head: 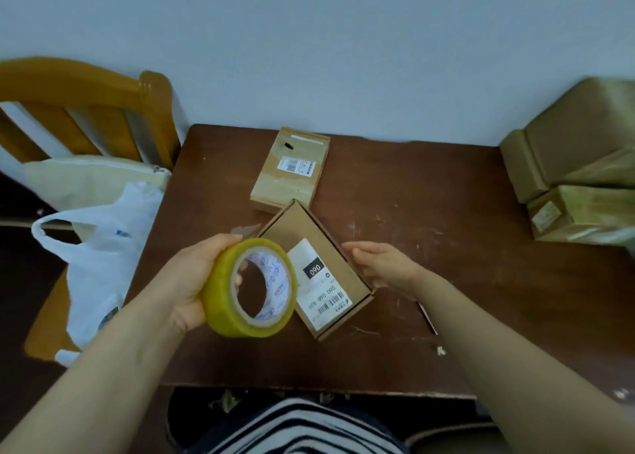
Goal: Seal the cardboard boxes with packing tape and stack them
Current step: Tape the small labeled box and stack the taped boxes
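Striped cloth (302, 429) of my top lies lowest in view, both forearms reaching out over it to the counter (446, 281); left grip (192, 281) is wrapped round the tape (220, 302), fingertips showing through the core, with a short free end (245, 229) sticking up past my fingers; right grip (381, 264) is spread flat and holds nothing, palm turned to the right edge of the near box (299, 228); whether it touches the card I cannot tell. That box lies shut and skewed on the counter, label up, no tape that I can see on it; its far corner sits just at the far box (292, 171), which seems already taped; more boxes (577, 164) stand piled at the right edge, blurred.

Risks, as I judge them: the free end is loose and could curl back and stick to itself or to my fingers before it meets the card; the near box is not pinned down, so a pull on the roll would likely drag or spin it and shove the far box; because it lies askew, a straight pull would run the strip off the seam; a one-handed roll may twist and wrinkle the strip; the pile at right looks uneven, so one more box could tip it.
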Action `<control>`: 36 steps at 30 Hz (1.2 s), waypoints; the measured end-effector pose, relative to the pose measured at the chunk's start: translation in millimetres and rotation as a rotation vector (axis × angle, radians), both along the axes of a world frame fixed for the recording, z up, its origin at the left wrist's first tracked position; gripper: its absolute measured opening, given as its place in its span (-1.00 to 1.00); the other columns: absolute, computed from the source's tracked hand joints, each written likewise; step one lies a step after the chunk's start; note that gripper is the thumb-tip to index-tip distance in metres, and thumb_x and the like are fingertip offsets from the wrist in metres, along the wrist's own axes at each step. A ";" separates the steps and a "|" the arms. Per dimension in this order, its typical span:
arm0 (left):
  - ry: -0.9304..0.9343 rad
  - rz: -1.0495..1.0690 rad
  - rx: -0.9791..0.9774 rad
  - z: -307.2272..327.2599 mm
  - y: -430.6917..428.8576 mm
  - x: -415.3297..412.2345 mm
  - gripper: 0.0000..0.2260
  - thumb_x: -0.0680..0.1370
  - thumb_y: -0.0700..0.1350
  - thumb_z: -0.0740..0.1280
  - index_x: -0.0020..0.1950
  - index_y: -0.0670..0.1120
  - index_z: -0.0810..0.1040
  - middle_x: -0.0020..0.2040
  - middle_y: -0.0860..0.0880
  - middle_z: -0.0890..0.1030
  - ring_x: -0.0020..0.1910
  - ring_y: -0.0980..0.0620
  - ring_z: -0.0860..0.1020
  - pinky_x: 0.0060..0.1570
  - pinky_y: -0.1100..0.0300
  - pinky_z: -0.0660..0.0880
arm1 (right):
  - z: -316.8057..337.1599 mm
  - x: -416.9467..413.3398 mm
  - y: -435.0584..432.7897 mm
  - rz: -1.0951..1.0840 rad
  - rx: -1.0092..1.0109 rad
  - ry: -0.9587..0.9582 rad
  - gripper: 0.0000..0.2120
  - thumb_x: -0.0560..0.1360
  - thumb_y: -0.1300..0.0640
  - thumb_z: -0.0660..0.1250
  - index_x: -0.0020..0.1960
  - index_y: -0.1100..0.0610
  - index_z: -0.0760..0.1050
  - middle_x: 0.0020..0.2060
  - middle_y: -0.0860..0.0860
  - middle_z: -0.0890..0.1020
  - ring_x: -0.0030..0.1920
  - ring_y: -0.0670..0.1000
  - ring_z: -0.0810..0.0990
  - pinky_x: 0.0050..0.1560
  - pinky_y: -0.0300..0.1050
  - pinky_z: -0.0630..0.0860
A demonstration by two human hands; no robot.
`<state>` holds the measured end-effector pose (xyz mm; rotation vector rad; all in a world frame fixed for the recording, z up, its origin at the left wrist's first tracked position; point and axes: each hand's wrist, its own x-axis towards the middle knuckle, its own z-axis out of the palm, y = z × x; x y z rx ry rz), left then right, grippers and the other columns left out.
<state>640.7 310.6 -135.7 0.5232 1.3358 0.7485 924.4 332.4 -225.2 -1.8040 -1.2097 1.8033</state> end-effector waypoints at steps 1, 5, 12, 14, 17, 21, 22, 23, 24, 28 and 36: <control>-0.022 -0.001 -0.004 0.6 0.6 3.5 -0.86 0.57 -0.08 0.28 0.02 -0.13 0.53 -0.47 0.02 0.57 -0.57 0.13 0.52 -0.57 0.33 0.42 | -2.6 -2.5 0.3 -0.057 0.023 -0.072 -0.69 0.63 0.02 0.18 0.34 0.04 0.48 0.04 0.01 0.68 0.05 0.02 0.65 -0.02 -0.11 0.56; -0.005 0.030 -0.049 7.5 5.2 13.5 -0.83 0.56 -0.10 0.29 -0.17 -0.15 0.55 -0.50 -0.04 0.49 -0.63 0.10 0.40 -0.61 0.36 0.36 | -6.2 -16.0 -3.9 -0.113 0.189 -0.339 -0.65 0.65 0.04 0.12 0.34 0.15 0.46 0.29 0.08 0.53 0.20 0.00 0.48 0.17 -0.20 0.34; 0.048 -0.040 -0.089 6.5 13.5 16.5 -0.83 0.54 -0.10 0.32 -0.19 -0.15 0.58 -0.46 -0.09 0.50 -0.60 0.07 0.41 -0.62 0.26 0.39 | -25.3 -82.5 -54.0 0.102 0.554 -0.940 -0.16 0.50 -0.38 -0.24 0.57 0.19 -0.03 0.54 0.23 -0.03 0.55 0.18 -0.05 0.49 0.05 -0.23; 0.057 -0.068 -0.093 6.1 17.1 18.6 -0.84 0.54 -0.09 0.33 -0.16 -0.15 0.60 -0.45 -0.10 0.51 -0.60 0.06 0.42 -0.60 0.28 0.39 | -32.4 -85.1 -56.5 0.143 0.554 -1.000 -0.09 0.46 -0.42 -0.32 0.56 0.20 -0.02 0.53 0.26 0.01 0.54 0.22 0.02 0.49 0.15 -0.13; 0.056 -0.059 -0.083 4.1 20.6 20.1 -0.86 0.54 -0.11 0.32 -0.09 -0.17 0.59 -0.45 -0.11 0.49 -0.60 0.05 0.41 -0.58 0.31 0.38 | -36.3 -81.5 -49.5 0.192 0.532 -0.985 -0.06 0.39 -0.48 -0.38 0.55 0.13 -0.23 0.52 0.22 -0.22 0.55 0.19 -0.15 0.47 0.17 -0.29; 0.045 -0.089 -0.069 8.9 26.3 18.4 -0.87 0.54 -0.11 0.33 -0.07 -0.17 0.59 -0.44 -0.12 0.50 -0.60 0.04 0.42 -0.59 0.30 0.40 | -40.1 -85.8 -63.4 0.249 0.469 -0.974 0.08 0.23 -0.67 -0.27 0.46 -0.02 -0.53 0.40 0.19 -0.55 0.44 0.18 -0.53 0.30 0.28 -0.56; 0.046 -0.090 -0.064 8.2 28.1 17.0 -0.87 0.54 -0.11 0.33 -0.08 -0.17 0.58 -0.45 -0.12 0.50 -0.60 0.05 0.42 -0.59 0.30 0.39 | -41.8 -85.9 -67.7 0.293 0.427 -0.977 0.12 0.22 -0.67 -0.14 0.43 -0.04 -0.59 0.37 0.18 -0.59 0.41 0.18 -0.57 0.28 0.30 -0.56; 0.051 -0.091 -0.063 8.4 29.7 16.9 -0.87 0.54 -0.12 0.33 -0.08 -0.17 0.58 -0.45 -0.12 0.50 -0.61 0.05 0.41 -0.59 0.31 0.39 | -43.4 -85.1 -70.3 0.332 0.397 -0.970 0.17 0.23 -0.62 0.04 0.40 -0.07 -0.63 0.36 0.17 -0.60 0.42 0.19 -0.55 0.31 0.32 -0.52; 0.056 -0.098 -0.065 8.5 31.3 17.8 -0.87 0.54 -0.12 0.33 -0.07 -0.17 0.58 -0.46 -0.12 0.50 -0.61 0.05 0.41 -0.60 0.31 0.38 | -42.7 -83.6 -70.2 0.349 0.385 -0.952 0.21 0.23 -0.53 0.21 0.39 -0.11 -0.63 0.39 0.15 -0.57 0.45 0.19 -0.49 0.35 0.33 -0.43; 0.055 -0.154 -0.057 12.1 38.8 24.9 -0.84 0.54 -0.11 0.34 0.01 -0.19 0.59 -0.45 -0.11 0.51 -0.60 0.05 0.42 -0.60 0.28 0.38 | -26.6 -79.0 -62.8 0.261 0.472 -0.881 0.17 0.15 -0.35 0.39 0.44 -0.29 -0.39 0.48 0.09 -0.21 0.47 0.16 -0.21 0.41 0.31 -0.16; -0.050 -0.225 -0.017 26.5 56.3 60.8 -0.72 0.50 -0.09 0.38 0.15 -0.20 0.57 -0.49 -0.04 0.56 -0.61 0.10 0.48 -0.60 0.33 0.40 | 7.6 -34.9 -69.7 -0.094 0.462 -0.988 0.06 0.12 -0.35 0.36 0.46 -0.34 -0.16 0.47 0.07 -0.12 0.45 0.11 -0.16 0.38 0.22 -0.17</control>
